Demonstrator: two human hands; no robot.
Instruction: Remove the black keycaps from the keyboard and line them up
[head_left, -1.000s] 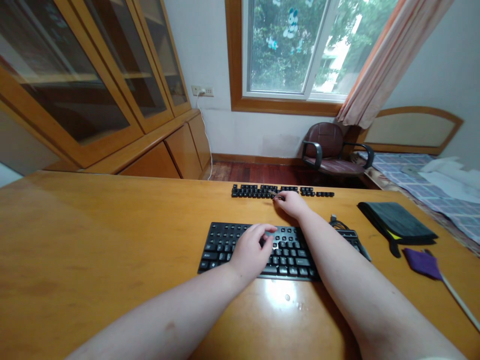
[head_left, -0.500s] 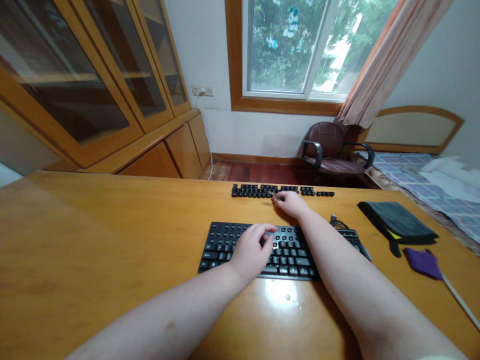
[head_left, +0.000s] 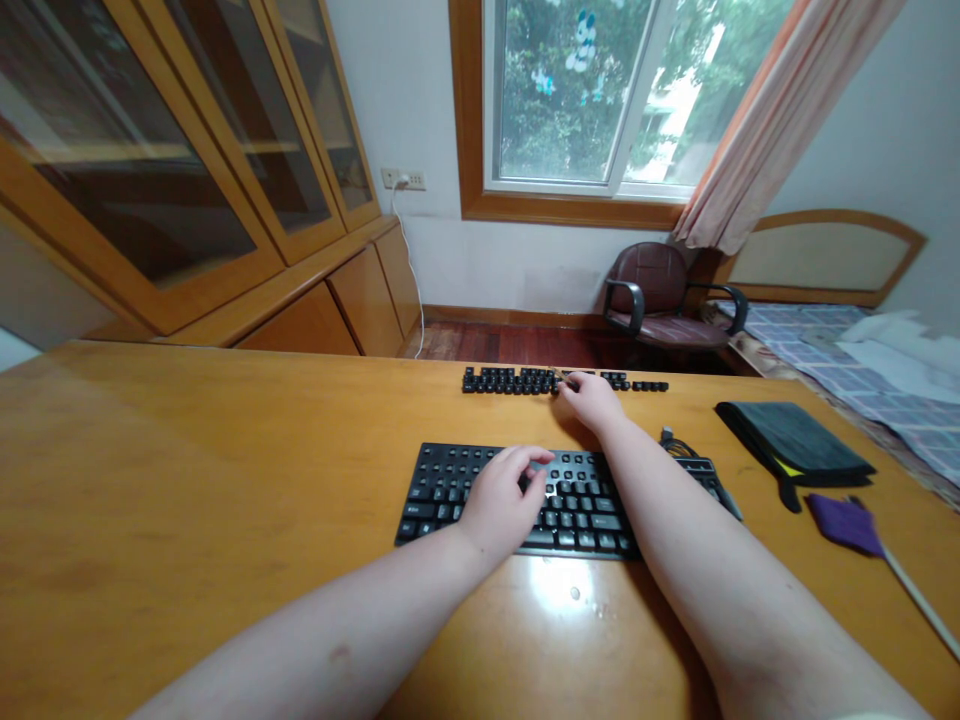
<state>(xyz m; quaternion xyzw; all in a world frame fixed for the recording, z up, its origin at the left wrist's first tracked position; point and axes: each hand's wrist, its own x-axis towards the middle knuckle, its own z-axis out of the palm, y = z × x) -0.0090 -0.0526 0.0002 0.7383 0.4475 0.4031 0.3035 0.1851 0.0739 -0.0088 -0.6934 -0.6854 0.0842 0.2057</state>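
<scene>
A black keyboard [head_left: 577, 540] lies on the wooden desk, with bare sockets in its upper rows where keycaps are off. My left hand [head_left: 504, 500] rests over its middle, fingers curved, thumb and forefinger apart with nothing between them. Beyond the keyboard, my right hand [head_left: 592, 402] pinches a thin tool that looks like tweezers [head_left: 561, 376]. The tool's tip is at the rows of loose black keycaps [head_left: 510, 381] along the desk's far edge. My right hand hides some of these keycaps, and my right forearm covers part of the keyboard's right side.
Beside my right forearm lies a coiled black cable [head_left: 677, 446]. Farther right are a dark folded cloth pouch [head_left: 796, 440] and a purple cloth piece [head_left: 846, 525] with a pale stick. Past the desk [head_left: 225, 450] stand an armchair [head_left: 654, 290] and a bed.
My right hand has shifted slightly right along the keycap rows, with the tweezers still in its fingers. My left hand stays in place on the keyboard.
</scene>
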